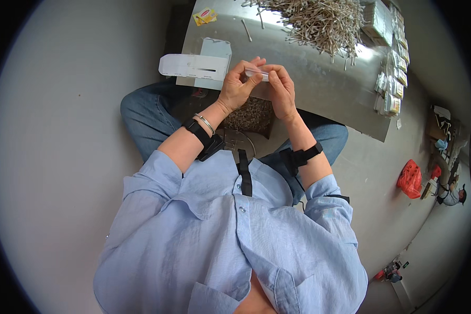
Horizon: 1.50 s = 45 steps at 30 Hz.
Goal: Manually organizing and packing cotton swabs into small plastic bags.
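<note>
Both hands meet at the near edge of a metal table (319,86). The left hand (237,88) pinches a small clear plastic packet (257,74) between curled fingers and thumb; the right hand (281,93) grips its other end, fingers bent closed. The packet sits between them, just right of a white card holder (191,65). Its contents are unclear.
</note>
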{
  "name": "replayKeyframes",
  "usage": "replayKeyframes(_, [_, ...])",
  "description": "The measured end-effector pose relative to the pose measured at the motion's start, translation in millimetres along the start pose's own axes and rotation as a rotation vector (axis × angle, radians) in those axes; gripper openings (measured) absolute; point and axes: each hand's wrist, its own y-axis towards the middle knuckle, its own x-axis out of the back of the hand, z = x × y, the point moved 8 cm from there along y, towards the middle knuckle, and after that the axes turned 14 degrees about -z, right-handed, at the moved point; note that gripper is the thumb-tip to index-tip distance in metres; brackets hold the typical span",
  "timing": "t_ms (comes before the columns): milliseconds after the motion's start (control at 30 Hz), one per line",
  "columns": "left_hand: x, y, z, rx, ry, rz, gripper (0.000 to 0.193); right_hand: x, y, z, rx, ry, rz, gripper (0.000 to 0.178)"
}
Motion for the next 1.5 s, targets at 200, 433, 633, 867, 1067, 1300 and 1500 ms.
replayKeyframes(200, [-2.2, 0.0, -0.6, 0.058, -0.011, 0.034, 0.019, 9.9, -1.8, 11.7, 0.187, -0.284, -0.042, 0.013])
replayKeyframes(433, [-6.8, -0.4, -2.9, 0.002, 0.034, -0.005, 0.02, 10.3, -0.3, 0.0, 0.168, -0.171, -0.124, 0.012])
replayKeyframes(633, [-6.0, 0.2, -0.6, 0.018, -0.034, -0.042, 0.023, 9.3, -0.6, -1.9, 0.253, -0.238, -0.129, 0.011])
replayKeyframes(867, [-4.5, 0.2, 8.2, 0.103, -0.101, -0.028, 0.025, 1.7, 0.2, 6.3, 0.307, -0.217, -0.141, 0.01])
replayKeyframes(1067, [6.1, 5.2, -6.6, 0.066, 0.071, 0.058, 0.025, 5.0, 4.0, 15.2, 0.314, -0.288, -0.113, 0.01])
replayKeyframes(1300, [7.6, 11.8, -25.7, -0.118, 0.326, 0.087, 0.019, -4.0, -4.1, 31.4, 0.354, -0.242, 0.028, 0.025])
replayKeyframes(1500, [15.1, 9.8, -26.5, -0.233, 0.434, 0.072, 0.021, -12.1, -20.9, 51.2, 0.875, -0.718, 0.083, 0.033])
